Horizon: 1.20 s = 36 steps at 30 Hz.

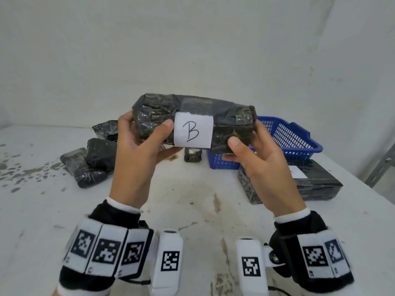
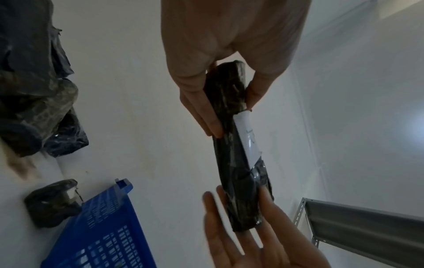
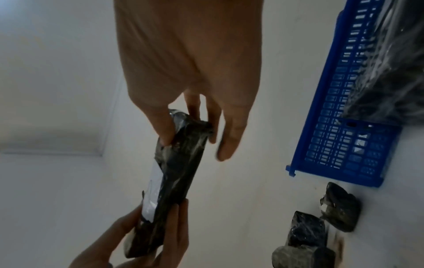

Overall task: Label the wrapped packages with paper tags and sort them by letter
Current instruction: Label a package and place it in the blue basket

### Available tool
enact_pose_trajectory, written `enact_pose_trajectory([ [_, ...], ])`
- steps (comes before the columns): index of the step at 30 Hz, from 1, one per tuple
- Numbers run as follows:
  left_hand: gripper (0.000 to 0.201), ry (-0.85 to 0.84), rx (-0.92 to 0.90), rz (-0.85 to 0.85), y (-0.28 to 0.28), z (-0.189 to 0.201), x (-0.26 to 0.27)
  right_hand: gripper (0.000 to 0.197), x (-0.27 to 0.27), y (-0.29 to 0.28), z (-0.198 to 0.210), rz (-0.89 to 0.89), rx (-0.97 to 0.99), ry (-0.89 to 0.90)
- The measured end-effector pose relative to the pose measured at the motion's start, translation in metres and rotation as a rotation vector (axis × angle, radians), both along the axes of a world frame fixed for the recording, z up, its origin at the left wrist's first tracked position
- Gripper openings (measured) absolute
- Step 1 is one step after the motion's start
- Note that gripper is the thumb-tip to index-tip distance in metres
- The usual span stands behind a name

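I hold a long black wrapped package (image 1: 230,116) level in the air above the table. A white paper tag (image 1: 193,130) marked B sits on its near face. My left hand (image 1: 136,144) grips the package's left end, thumb beside the tag. My right hand (image 1: 256,152) grips the right end, thumb on the near face. The left wrist view shows the package (image 2: 231,101) edge-on with the tag (image 2: 246,137) along one side. In the right wrist view the package (image 3: 174,172) hangs between both hands.
A blue plastic basket (image 1: 299,139) stands at the back right. In front of it a flat black package (image 1: 316,184) with a white tag lies on the white table (image 1: 192,199). Several unlabelled black packages (image 1: 92,161) are piled at the left; a small one (image 1: 192,154) sits mid-table.
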<state>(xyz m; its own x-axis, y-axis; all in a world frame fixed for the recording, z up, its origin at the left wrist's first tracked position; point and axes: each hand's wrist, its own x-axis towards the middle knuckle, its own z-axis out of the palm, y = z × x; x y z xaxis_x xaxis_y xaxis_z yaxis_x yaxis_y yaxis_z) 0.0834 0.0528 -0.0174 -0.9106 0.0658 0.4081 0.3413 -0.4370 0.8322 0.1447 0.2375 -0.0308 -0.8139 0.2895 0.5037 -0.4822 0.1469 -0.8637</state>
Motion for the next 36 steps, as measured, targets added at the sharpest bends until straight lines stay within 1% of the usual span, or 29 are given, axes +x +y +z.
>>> enact_pose_trajectory([
  [2, 0.045, -0.002, -0.039, 0.035, 0.001, -0.001, 0.001, 0.061, 0.001, 0.001, 0.0, 0.006, -0.032, 0.026],
  [3, 0.045, 0.01, -0.053, 0.052, 0.001, -0.002, 0.0, 0.063, 0.002, 0.002, 0.0, 0.013, -0.038, 0.03],
  [7, 0.053, 0.06, -0.168, 0.081, -0.001, -0.004, -0.002, 0.056, 0.006, 0.0, 0.002, 0.028, -0.01, 0.014],
  [8, 0.055, 0.061, -0.2, 0.066, -0.001, -0.004, -0.001, 0.057, 0.006, -0.001, 0.003, 0.027, -0.013, 0.008],
  [11, 0.069, 0.044, -0.217, 0.028, 0.0, -0.003, 0.002, 0.064, 0.007, -0.003, 0.003, 0.012, -0.007, -0.006],
  [14, 0.074, 0.069, -0.247, 0.051, 0.001, -0.003, 0.004, 0.066, 0.007, -0.003, 0.002, 0.014, -0.015, -0.005],
  [18, 0.094, 0.046, -0.306, 0.093, 0.001, -0.003, 0.003, 0.071, 0.006, -0.003, 0.001, 0.025, -0.021, 0.003],
  [21, 0.096, 0.01, -0.296, 0.083, 0.002, -0.003, 0.004, 0.059, 0.005, -0.004, 0.0, 0.018, -0.024, 0.014],
  [24, 0.081, -0.015, -0.291, 0.063, 0.003, -0.002, 0.007, 0.046, 0.004, -0.004, 0.0, 0.014, -0.032, 0.038],
  [29, 0.059, -0.039, -0.271, 0.05, 0.002, -0.002, 0.006, 0.033, 0.003, -0.004, 0.0, 0.032, -0.066, 0.058],
  [30, 0.057, -0.041, -0.27, 0.049, 0.001, -0.002, 0.005, 0.03, 0.004, -0.004, 0.0, 0.03, -0.079, 0.059],
  [31, 0.059, -0.043, -0.27, 0.051, 0.001, -0.002, 0.005, 0.026, 0.003, -0.004, -0.001, 0.025, -0.092, 0.062],
  [34, 0.074, -0.053, -0.286, 0.056, 0.0, -0.002, 0.004, 0.017, 0.002, -0.003, -0.001, 0.008, -0.115, 0.073],
  [36, 0.071, -0.05, -0.307, 0.062, 0.0, -0.001, 0.005, 0.014, 0.002, -0.003, -0.001, 0.001, -0.117, 0.071],
])
